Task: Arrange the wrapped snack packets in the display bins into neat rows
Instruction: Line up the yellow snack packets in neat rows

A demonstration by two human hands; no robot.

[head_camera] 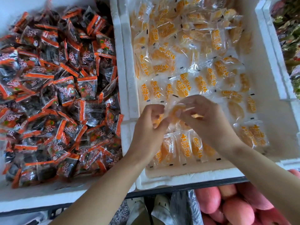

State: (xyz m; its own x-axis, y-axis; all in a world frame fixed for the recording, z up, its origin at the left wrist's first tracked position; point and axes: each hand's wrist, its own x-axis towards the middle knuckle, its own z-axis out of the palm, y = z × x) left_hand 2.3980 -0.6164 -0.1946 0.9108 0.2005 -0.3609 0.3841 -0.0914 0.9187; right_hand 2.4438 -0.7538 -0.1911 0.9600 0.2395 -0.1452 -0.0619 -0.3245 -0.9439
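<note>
Yellow packet held in the right hand, fingers curled round it; left hand, also curled, just beside it, grip unclear. White foam bin of more packets lies beneath both hands.

The held packet, between the left hand and right hand, is clear glossy plastic film with orange print. The yellow packets beyond both hands use the same shiny transparent film. The bin around them is white foam, matt and grainy. Left of the left hand, the dark packets are glossy film with orange-red printed bands. Near the right forearm, the fruit shows smooth pink skin.
</note>
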